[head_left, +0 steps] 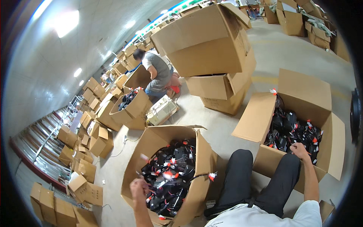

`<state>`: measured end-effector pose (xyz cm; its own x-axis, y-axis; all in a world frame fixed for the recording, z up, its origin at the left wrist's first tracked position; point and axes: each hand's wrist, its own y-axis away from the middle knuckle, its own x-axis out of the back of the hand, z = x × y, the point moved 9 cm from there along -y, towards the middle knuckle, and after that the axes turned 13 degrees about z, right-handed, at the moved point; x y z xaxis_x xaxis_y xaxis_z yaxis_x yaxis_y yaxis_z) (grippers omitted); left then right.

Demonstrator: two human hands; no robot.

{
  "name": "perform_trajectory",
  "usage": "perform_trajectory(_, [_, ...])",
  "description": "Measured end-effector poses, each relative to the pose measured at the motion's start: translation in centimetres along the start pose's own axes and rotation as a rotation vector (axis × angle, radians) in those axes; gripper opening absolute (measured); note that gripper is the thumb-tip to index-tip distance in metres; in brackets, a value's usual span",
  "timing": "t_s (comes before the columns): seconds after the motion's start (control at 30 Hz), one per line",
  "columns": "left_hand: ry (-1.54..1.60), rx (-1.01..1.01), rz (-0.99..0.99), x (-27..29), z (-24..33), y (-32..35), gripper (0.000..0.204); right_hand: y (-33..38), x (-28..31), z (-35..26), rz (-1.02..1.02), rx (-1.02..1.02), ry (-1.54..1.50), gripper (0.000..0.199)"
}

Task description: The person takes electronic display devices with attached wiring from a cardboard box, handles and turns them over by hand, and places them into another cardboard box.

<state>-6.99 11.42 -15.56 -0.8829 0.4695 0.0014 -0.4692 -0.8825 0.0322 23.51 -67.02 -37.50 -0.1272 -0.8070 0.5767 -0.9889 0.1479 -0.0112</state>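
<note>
My left hand is at the left wall of the nearer open carton. Its fingers look curled, but motion blurs them and what they hold cannot be made out. Black adapter-like units with cables and red-and-white connector ends fill this carton, and a few ends beside the hand are smeared. On the right, my right hand reaches over the near edge of a second open carton. Its fingers are bent together above similar black units with cables; anything between them is hidden.
Large stacked cartons rise ahead. A person in a grey vest bends beside another carton of black parts and a pale boxy machine. Many cartons line the left. One cable hangs over the left carton's edge.
</note>
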Motion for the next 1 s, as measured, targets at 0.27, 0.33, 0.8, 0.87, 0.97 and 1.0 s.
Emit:
perform_trajectory(0.27, [0.18, -0.214, -0.121, -9.6, 11.7, 0.5, 0.032, -0.4, 0.2, -0.5, 0.039, 0.0, 0.057, 0.023])
perform_trajectory(0.33, [0.006, -0.293, -0.169, -13.5, 12.5, 1.4, 0.031, -0.5, 0.9, -2.3, 0.077, 0.04, 0.075, 0.023])
perform_trajectory(0.8, [-0.027, -0.286, -0.9, -38.0, 6.7, 20.7, 0.027, 12.6, -7.9, -42.6, -0.14, 0.988, -0.078, 0.04])
perform_trajectory(0.87, [-0.024, -0.196, -0.953, -38.8, 6.1, 22.1, 0.027, 12.1, -8.2, -39.5, -0.319, 0.698, -0.511, 0.029])
perform_trajectory(0.97, [-0.274, -0.607, -1.118, -40.1, 5.5, 26.5, 0.02, 12.3, -9.4, -34.7, -0.407, 0.623, -0.378, 0.021])
perform_trajectory(1.0, [-0.27, -0.601, -1.126, -40.4, 4.9, 27.1, 0.02, 12.5, -10.0, -33.0, -0.428, 0.583, -0.348, 0.02])
